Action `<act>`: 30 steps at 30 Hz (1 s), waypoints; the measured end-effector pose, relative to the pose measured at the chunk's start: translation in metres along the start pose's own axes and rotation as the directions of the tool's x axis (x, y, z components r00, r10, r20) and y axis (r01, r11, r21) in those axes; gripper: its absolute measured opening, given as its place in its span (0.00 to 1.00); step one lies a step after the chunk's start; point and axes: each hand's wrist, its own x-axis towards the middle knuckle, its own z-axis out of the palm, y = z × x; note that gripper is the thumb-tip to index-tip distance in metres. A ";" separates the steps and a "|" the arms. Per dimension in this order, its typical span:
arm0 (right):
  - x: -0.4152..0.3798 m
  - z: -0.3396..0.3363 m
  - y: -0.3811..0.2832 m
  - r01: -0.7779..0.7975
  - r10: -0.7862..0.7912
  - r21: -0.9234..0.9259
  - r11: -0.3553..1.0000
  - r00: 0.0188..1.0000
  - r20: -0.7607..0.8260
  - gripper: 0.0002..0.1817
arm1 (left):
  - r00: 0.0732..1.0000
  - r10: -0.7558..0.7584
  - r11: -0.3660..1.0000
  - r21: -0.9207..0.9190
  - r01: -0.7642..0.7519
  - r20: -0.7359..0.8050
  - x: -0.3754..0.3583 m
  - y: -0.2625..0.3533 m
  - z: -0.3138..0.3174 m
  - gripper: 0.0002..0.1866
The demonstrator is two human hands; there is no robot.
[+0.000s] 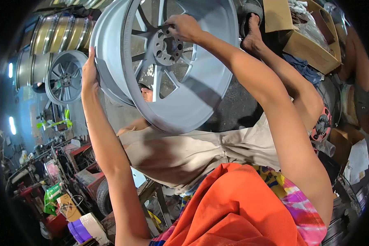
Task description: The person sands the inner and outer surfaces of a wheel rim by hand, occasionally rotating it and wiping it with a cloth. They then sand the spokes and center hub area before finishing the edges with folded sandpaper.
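Note:
A grey multi-spoke wheel rim point(131, 74) stands tilted in front of me between my legs, its hub and bolt holes facing me. My left hand point(90, 74) grips the rim's outer barrel at the left side, with part of the fingers behind the edge. At the top of the hub, my right hand point(183, 28) is closed, its fingertips curled down against the spokes. Whatever those fingers may hold is hidden. Through the gaps between the spokes, part of my foot point(146, 94) shows on the floor.
Another grey wheel rim point(65, 80) stands at the left, beside stacked gold-and-silver rims point(57, 35). An open cardboard box point(315, 53) with plastic inside lies at the upper right. Red machinery point(84, 151) and clutter fill the lower left. A red-orange cloth point(238, 201) covers my lap.

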 end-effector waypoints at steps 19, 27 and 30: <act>0.009 0.048 -0.039 0.162 -0.154 -0.104 0.981 0.985 0.075 0.15 | 1.000 0.027 1.000 -0.013 -0.027 -0.008 0.027 -0.005 -0.003 0.35; 0.018 0.050 -0.012 0.014 -0.021 -0.077 0.997 0.995 -0.096 0.16 | 1.000 0.010 1.000 -0.012 -0.010 -0.015 0.018 -0.008 -0.006 0.36; 0.028 0.062 0.041 -0.412 0.416 0.093 0.906 0.909 -0.027 0.17 | 1.000 0.017 1.000 0.004 -0.017 -0.005 0.020 -0.012 -0.008 0.35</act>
